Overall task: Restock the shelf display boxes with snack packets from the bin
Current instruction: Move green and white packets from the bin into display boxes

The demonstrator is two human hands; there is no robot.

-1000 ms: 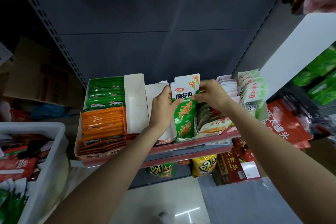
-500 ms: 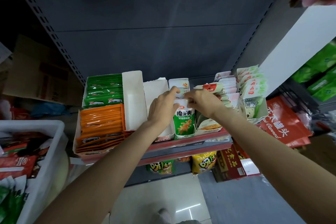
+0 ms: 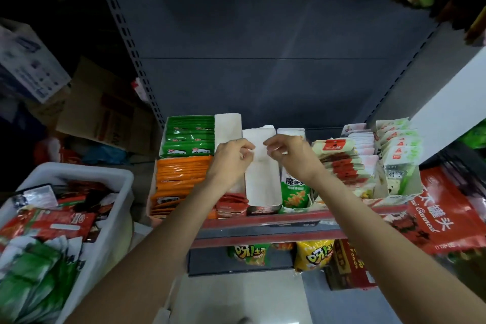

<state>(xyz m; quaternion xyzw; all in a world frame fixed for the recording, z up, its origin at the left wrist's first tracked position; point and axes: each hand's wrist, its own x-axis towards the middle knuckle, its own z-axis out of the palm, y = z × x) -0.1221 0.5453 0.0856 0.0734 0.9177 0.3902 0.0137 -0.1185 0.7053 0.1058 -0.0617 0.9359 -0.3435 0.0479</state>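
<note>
Left hand: left hand point(image 3: 232, 159) hovers over the left wall of the empty white display box point(image 3: 260, 179), fingers curled inward toward the thumb; whether they pinch the cardboard edge cannot be told, and no packet shows in it.
Right hand: right hand point(image 3: 292, 156) hangs just right of that box's rear, above the green packet box, fingers likewise bent with nothing visibly held.
Green packets: green-and-white snack packets point(image 3: 293, 188) stand upright in the narrow box touching the white box's right side, the front one facing out over the red shelf lip point(image 3: 263, 223).
Empty box: it sits between the orange packets point(image 3: 181, 179) on its left and the green packets on its right, its pale floor bare from front to back.
Bin: white plastic bin point(image 3: 115, 208) stands well to the left of the empty box and lower, heaped with red, green and white packets.
Step in hand: by appearance, one batch is seated and both hands are clearing the shelf; the white box looks next for filling.
Next move: likely a reach down-left into the bin for a matching stack, squared up and slid in upright without tipping the thin cardboard walls.
Neighbours: red-and-white packets point(image 3: 344, 163) fill the boxes further right of the empty box.
</note>
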